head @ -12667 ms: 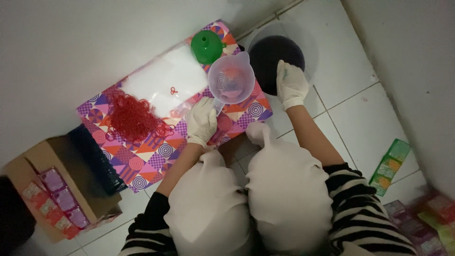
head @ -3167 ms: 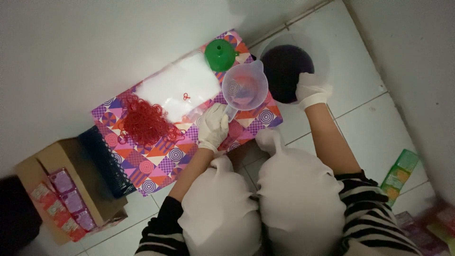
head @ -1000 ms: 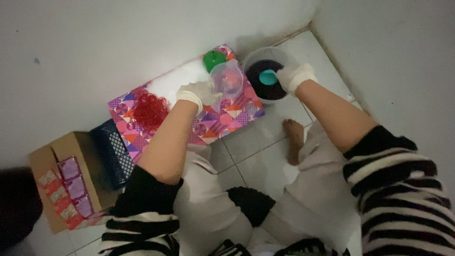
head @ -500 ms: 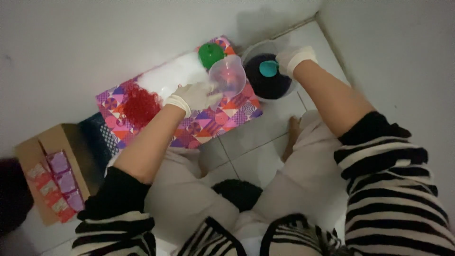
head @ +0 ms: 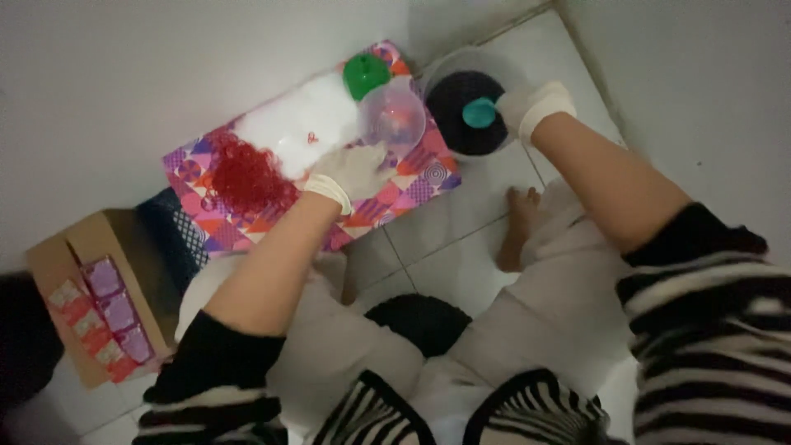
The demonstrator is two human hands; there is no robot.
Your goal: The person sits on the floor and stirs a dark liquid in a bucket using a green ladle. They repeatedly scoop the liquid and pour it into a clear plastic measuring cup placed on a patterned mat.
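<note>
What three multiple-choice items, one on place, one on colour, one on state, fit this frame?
1. Where is the clear jug?
A. on the patterned board
B. in the cardboard box
C. on the person's lap

2. What colour is the funnel beside the jug?
A. yellow
B. green
C. black

3. What is the right hand doing?
A. resting on a knee
B. lying open on the tiles
C. holding a teal scoop over the dark bowl

Answers: 1 A, it stands on the board by the left hand; 2 B, plainly green; 3 C, gloved fingers grip the scoop.
</note>
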